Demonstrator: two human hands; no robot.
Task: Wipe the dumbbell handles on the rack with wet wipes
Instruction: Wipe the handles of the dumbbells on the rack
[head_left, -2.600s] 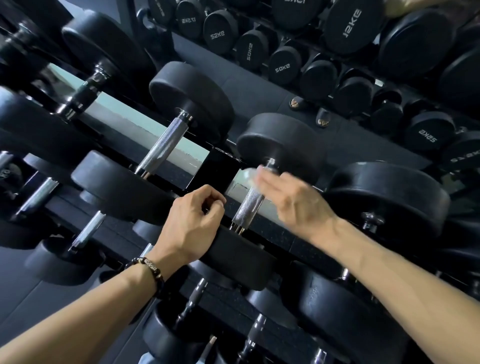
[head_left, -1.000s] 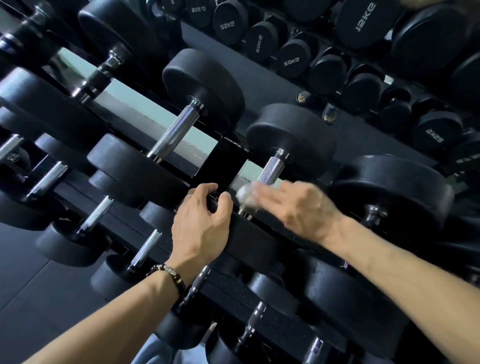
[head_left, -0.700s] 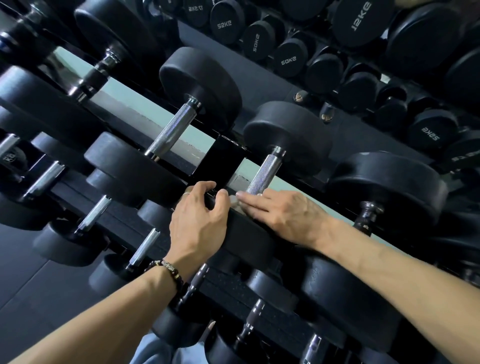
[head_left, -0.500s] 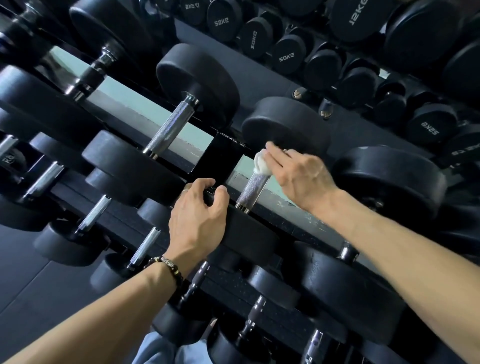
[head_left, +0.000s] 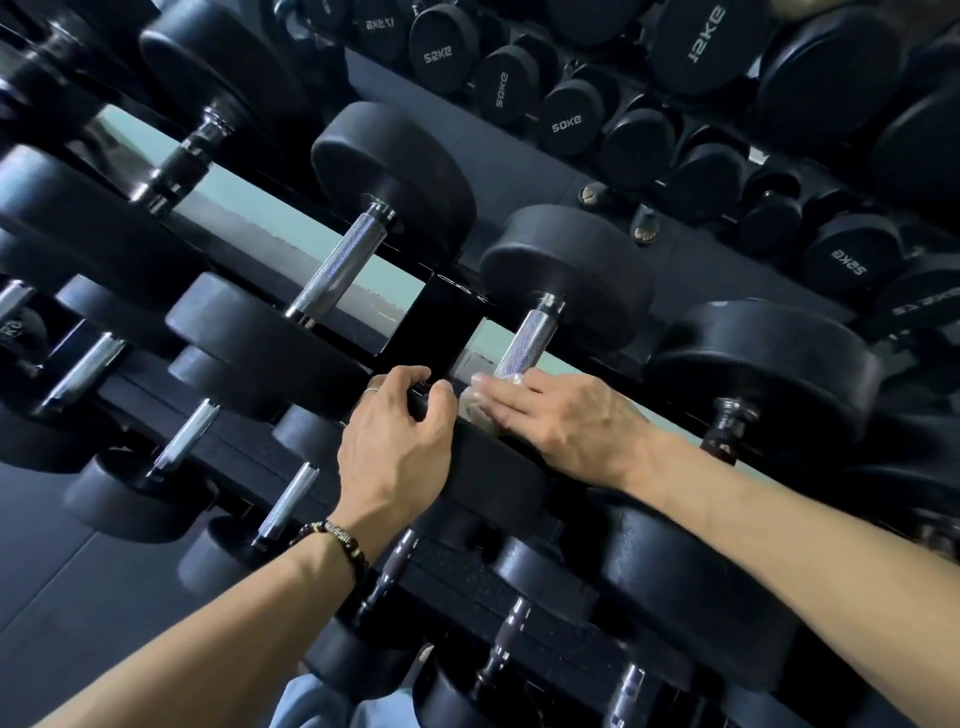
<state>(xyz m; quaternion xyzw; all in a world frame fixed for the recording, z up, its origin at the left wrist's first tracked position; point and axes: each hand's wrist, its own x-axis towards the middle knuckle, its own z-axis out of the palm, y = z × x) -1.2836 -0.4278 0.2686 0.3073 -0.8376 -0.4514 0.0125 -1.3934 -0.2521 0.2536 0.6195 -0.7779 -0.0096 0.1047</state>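
Note:
A dumbbell with a knurled chrome handle (head_left: 524, 340) lies on the black rack (head_left: 441, 322) at mid-frame. My right hand (head_left: 563, 423) holds a white wet wipe (head_left: 477, 408) against the near end of that handle. Its fingers lie over the wipe and its thumb is hidden. My left hand (head_left: 397, 441), with a bead bracelet on the wrist, grips the rim of the same dumbbell's near black head (head_left: 498, 467).
More black dumbbells fill this row, such as the left neighbour's handle (head_left: 337, 267) and the big right neighbour (head_left: 763, 374). Lower tiers hold smaller dumbbells (head_left: 182, 441). A mirror behind shows further racks with weight labels (head_left: 566, 124) and a person's sandalled feet (head_left: 647, 226).
My right hand has slid the wipe down the handle from its far end to its near end. My left hand has stayed on the near head.

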